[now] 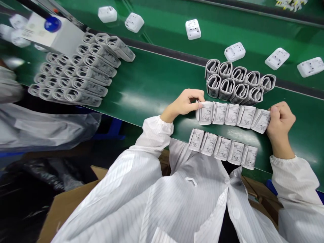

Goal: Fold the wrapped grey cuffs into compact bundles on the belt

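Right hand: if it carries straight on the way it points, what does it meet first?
Probably the end rolled cuff of the upper row, ahead of the right hand, though depth is unclear and it might pass just beside it.

A white anti-static smock with faint grey pinstripes, a round white button down the front and gathered elastic cuffs leaves the left hand and right hand bare.

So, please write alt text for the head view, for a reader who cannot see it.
Left hand and right hand grip a row of five folded cuffs on a green conveyor belt; more cuffs and white plastic boxes lie nearby.
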{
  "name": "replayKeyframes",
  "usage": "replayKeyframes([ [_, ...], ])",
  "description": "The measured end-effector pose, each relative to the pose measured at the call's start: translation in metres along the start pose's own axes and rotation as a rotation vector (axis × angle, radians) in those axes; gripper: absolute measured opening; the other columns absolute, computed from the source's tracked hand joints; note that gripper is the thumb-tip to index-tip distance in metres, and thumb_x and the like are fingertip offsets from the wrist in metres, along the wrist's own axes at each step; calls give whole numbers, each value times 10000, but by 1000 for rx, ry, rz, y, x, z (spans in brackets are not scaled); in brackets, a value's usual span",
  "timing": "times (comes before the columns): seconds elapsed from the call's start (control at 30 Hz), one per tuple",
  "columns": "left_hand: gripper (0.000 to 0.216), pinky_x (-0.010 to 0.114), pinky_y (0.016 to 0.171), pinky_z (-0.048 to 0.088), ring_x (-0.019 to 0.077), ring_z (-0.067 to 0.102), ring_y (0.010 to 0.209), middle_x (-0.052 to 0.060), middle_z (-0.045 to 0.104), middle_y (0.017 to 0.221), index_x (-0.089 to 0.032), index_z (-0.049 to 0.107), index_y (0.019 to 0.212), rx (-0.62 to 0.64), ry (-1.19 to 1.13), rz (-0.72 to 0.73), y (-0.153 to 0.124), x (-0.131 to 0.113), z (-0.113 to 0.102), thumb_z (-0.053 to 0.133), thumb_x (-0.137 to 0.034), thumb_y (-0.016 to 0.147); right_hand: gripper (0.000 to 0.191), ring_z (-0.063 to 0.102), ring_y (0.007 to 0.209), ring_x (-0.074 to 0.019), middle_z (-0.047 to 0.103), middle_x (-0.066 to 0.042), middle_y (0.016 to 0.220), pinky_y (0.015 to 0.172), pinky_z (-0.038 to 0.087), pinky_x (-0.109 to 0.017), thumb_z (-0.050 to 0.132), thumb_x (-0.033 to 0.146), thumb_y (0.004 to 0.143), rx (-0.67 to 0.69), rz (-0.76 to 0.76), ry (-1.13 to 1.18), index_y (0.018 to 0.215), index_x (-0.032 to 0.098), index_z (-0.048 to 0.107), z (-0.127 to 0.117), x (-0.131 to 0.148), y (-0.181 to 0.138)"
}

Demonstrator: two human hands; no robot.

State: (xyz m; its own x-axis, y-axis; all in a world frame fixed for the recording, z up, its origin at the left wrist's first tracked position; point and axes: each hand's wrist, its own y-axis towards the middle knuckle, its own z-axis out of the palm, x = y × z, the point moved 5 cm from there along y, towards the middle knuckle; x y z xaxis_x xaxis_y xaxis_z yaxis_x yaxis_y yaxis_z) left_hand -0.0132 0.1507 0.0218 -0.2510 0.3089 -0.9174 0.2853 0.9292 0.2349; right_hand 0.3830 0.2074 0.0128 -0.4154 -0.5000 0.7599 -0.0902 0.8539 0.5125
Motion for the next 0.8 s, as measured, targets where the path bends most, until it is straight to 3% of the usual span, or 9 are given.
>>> replayKeyframes([
  [0.4,699,381,644,357,170,507,640,23,567,683,-235,695,671,-107,-153,31,-2,10,-2,844,-881,894,476,555,712,-213,590,-24,696,727,405,-427,673,470,1019,-69,-62,-26,620,252,532,-2,6,0],
  [0.63,809,408,652,419,204,538,683,39,532,699,-244,604,643,-122,-98,-54,-3,17,-3,780,-1015,813,600,551,708,-220,584,-24,692,718,408,-441,678,643,1056,-86,-55,-23,624,255,527,-2,7,-1],
  [0.8,783,401,647,426,183,508,651,31,534,689,-236,610,649,-133,-147,5,-2,10,-2,816,-963,856,626,560,726,-219,593,-29,716,729,413,-441,684,671,1082,-76,-55,-1,642,247,552,-3,7,-2],
])
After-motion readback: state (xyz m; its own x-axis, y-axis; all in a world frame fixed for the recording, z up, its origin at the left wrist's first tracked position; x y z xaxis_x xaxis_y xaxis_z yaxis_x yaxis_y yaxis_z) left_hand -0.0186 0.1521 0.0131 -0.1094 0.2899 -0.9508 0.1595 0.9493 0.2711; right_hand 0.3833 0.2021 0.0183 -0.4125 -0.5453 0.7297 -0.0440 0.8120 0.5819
